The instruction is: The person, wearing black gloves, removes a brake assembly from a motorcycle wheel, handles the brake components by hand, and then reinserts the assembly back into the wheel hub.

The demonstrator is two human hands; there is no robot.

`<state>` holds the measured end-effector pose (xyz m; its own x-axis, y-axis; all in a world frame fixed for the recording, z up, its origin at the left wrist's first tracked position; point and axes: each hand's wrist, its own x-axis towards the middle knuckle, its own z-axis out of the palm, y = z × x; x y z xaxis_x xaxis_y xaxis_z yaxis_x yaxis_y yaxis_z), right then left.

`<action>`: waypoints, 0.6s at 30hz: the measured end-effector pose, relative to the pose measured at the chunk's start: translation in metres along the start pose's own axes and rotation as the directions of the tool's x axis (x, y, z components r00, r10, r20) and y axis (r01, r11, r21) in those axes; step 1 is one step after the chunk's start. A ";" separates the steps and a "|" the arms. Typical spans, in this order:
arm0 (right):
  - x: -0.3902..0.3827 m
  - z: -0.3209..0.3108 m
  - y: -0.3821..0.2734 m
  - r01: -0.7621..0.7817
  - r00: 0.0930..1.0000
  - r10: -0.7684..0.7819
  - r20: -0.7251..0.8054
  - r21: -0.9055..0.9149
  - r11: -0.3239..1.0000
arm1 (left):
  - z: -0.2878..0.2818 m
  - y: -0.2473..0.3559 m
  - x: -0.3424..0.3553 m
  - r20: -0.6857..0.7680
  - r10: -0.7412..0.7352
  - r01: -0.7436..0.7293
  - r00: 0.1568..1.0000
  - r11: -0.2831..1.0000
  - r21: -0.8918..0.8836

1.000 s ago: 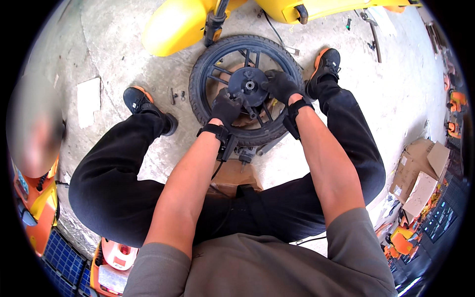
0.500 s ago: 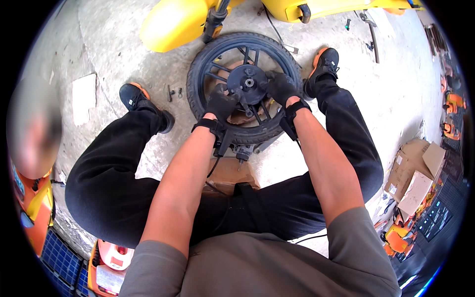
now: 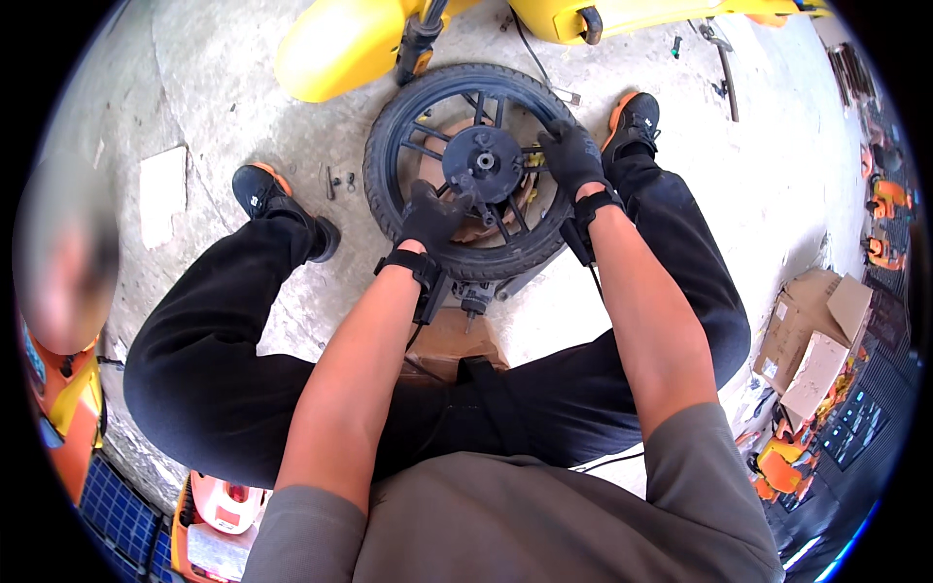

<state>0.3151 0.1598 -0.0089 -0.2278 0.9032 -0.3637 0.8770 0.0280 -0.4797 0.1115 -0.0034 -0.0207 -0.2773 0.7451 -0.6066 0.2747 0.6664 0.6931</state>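
Note:
A black spoked motorcycle wheel (image 3: 384, 199) with its tyre lies flat on the floor between my feet. At its middle sits a round dark hub plate (image 3: 483, 146) with a short lever at its lower edge. My left hand (image 3: 432, 216), in a black glove, is just below and left of the hub plate, thumb and fingers apart; whether the thumb touches the lever I cannot tell. My right hand (image 3: 575, 160), gloved too, lies over the wheel's right side near the rim, off the hub plate, with its fingers loosely bent and apart.
Yellow vehicle bodywork (image 3: 340, 49) stands beyond the wheel. A hammer (image 3: 724, 73) lies far right, small bolts (image 3: 332, 182) left of the wheel. Flat cardboard (image 3: 452, 345) lies before me; a cardboard box (image 3: 807, 335) stands at right. A blurred person (image 3: 68, 253) is at left.
My right hand has come off the hub plate and moved right and up toward the rim. My left hand has drawn back slightly from the plate, down and left.

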 end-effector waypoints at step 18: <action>-0.006 0.022 -0.022 0.226 0.963 -0.200 0.179 -0.137 0.964 | 0.015 0.006 -0.018 0.389 -0.143 0.297 0.910 0.879 -0.373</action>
<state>0.2881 0.1438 -0.0138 -0.4704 0.7879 -0.3974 0.8526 0.2896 -0.4350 0.1325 -0.0129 -0.0114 0.0672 0.5930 -0.8024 -0.1840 0.7978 0.5742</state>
